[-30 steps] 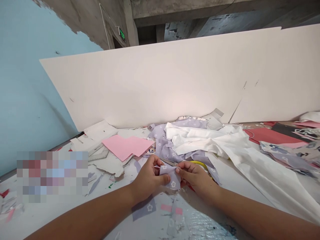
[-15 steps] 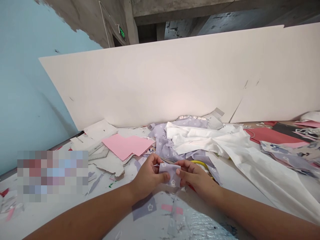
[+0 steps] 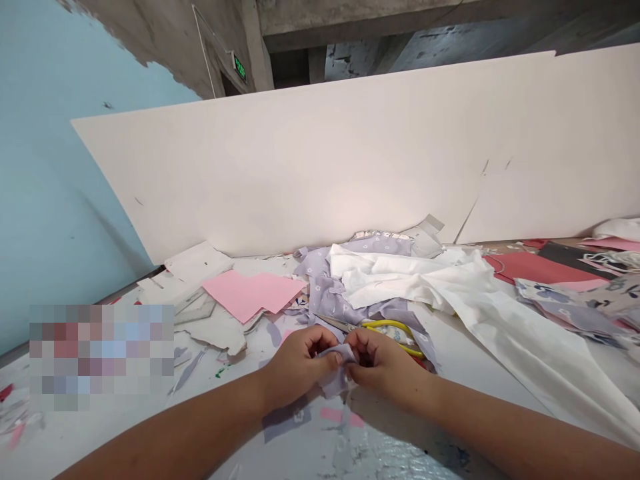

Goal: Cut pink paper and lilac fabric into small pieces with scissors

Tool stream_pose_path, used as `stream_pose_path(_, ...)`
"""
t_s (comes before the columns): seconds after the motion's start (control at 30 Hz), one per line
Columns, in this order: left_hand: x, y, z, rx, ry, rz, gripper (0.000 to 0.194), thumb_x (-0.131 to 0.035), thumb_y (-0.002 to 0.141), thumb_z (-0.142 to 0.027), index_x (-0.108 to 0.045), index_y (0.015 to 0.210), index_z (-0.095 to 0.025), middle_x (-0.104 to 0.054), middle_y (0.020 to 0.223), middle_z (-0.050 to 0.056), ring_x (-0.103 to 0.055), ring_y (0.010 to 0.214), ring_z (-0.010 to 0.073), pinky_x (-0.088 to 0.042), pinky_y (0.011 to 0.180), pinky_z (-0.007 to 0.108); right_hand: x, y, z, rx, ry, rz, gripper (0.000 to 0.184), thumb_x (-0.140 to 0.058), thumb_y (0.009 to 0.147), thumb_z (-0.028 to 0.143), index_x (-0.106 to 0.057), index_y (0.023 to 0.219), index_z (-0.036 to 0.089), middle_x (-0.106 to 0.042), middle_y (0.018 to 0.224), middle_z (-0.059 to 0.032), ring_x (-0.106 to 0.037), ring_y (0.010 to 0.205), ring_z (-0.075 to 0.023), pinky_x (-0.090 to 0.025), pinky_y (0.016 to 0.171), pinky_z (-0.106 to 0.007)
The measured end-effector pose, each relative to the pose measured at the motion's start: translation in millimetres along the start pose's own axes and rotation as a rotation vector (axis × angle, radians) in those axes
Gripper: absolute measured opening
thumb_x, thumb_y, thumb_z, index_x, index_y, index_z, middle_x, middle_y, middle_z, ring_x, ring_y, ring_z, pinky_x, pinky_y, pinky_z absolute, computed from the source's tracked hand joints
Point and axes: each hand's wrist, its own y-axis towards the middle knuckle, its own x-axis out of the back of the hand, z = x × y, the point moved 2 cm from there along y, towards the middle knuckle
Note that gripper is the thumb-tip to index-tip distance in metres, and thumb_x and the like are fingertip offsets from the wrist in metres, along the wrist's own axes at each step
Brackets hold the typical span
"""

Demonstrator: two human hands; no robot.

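Between my two hands is a small lavender fabric piece point(image 3: 334, 381) with a white flower print, bunched and partly covered by fingers. My left hand point(image 3: 300, 367) pinches its left side between thumb and fingers. On the other side, my right hand point(image 3: 383, 363) pinches its upper right, the fingertips close to those of the left. Just behind my hands lie yellow-handled scissors point(image 3: 393, 325), blades pointing left. Another lavender scrap point(image 3: 287, 424) lies flat on the table below my left wrist, beside a pink strip point(image 3: 341, 417).
White cloth point(image 3: 400, 273) spreads across crumpled lavender floral fabric point(image 3: 327, 293) at the back. A pink sheet point(image 3: 253, 293) and torn grey board point(image 3: 215, 333) lie left. Red sheets point(image 3: 530, 267) and fabric pieces point(image 3: 575, 313) are at right. A white panel point(image 3: 320, 160) stands behind.
The lavender piece, held flatter before, is now folded and bunched. Both hands have dropped slightly and their fingertips have come together, showing more of the scissors.
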Motion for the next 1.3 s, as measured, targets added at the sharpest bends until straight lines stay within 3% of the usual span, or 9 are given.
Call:
stream_pose_path(0.2, 2.1, 3, 0, 0.091, -0.25, -0.041, 0.019, -0.06, 0.069, -0.029, -0.047, 0.066, -0.016, -0.042, 0.058, -0.005, -0.04, 0.052, 0.0057, -0.033, 0.048, 0.019, 5, 3, 5, -0.07, 0.058, -0.073, 0.005, -0.053, 0.07, 0.023, -0.053, 0.071, 0.018, -0.048, 0.059, 0.0036, -0.039, 0.051, -0.0083, -0.029, 0.048, -0.021)
stream_pose_path(0.37, 0.1, 2, -6, 0.074, -0.189, 0.011, 0.015, -0.059, 0.07, -0.028, -0.055, 0.074, -0.014, -0.046, 0.06, -0.002, -0.04, 0.054, 0.0063, -0.032, 0.049, 0.019, 6, 1, 11, -0.081, -0.02, -0.03, 0.004, -0.052, 0.069, 0.019, -0.056, 0.069, 0.018, -0.046, 0.056, 0.0048, -0.036, 0.049, -0.0073, -0.026, 0.046, -0.02)
stream_pose_path(0.57, -0.2, 1, -4, 0.029, -0.184, -0.119, 0.02, -0.059, 0.07, -0.034, -0.054, 0.07, -0.014, -0.044, 0.055, -0.004, -0.038, 0.049, 0.0055, -0.031, 0.046, 0.019, 4, 1, 10, -0.047, 0.139, -0.012, 0.014, -0.056, 0.072, 0.031, -0.054, 0.078, 0.018, -0.05, 0.065, 0.0025, -0.043, 0.056, -0.0087, -0.031, 0.051, -0.021)
stream_pose_path(0.8, 2.7, 4, 0, 0.056, -0.165, -0.217, 0.024, -0.06, 0.067, -0.038, -0.052, 0.067, -0.015, -0.046, 0.055, -0.004, -0.04, 0.049, 0.0067, -0.034, 0.047, 0.019, 2, 6, 5, -0.151, 0.367, -0.071, 0.026, -0.064, 0.064, 0.038, -0.048, 0.061, 0.017, -0.048, 0.05, 0.0054, -0.041, 0.045, -0.0069, -0.028, 0.046, -0.02)
stream_pose_path(1.0, -0.3, 2, -6, 0.079, -0.195, -0.131, 0.023, -0.057, 0.07, -0.036, -0.049, 0.066, -0.015, -0.044, 0.057, -0.004, -0.04, 0.052, 0.0067, -0.034, 0.05, 0.019, 3, 3, 9, -0.143, 0.297, -0.077, 0.024, -0.061, 0.068, 0.038, -0.052, 0.061, 0.016, -0.045, 0.048, 0.0058, -0.039, 0.044, -0.0062, -0.028, 0.045, -0.02)
stream_pose_path(1.13, -0.5, 2, -6, 0.03, -0.15, -0.153, 0.024, -0.054, 0.072, -0.039, -0.051, 0.069, -0.015, -0.04, 0.052, -0.005, -0.036, 0.048, 0.0065, -0.03, 0.046, 0.019, 1, 1, 11, -0.092, 0.236, -0.055, 0.026, -0.059, 0.069, 0.04, -0.053, 0.06, 0.017, -0.046, 0.05, 0.0047, -0.043, 0.047, -0.0078, -0.032, 0.048, -0.02)
stream_pose_path(1.3, 1.7, 3, -1, -0.014, -0.13, -0.234, 0.025, -0.053, 0.072, -0.041, -0.052, 0.073, -0.016, -0.045, 0.056, -0.003, -0.04, 0.051, 0.0078, -0.032, 0.048, 0.02, -1, 3, 12, -0.114, 0.371, -0.06, 0.025, -0.057, 0.07, 0.04, -0.056, 0.065, 0.016, -0.051, 0.057, 0.0024, -0.047, 0.052, -0.0094, -0.039, 0.053, -0.022)
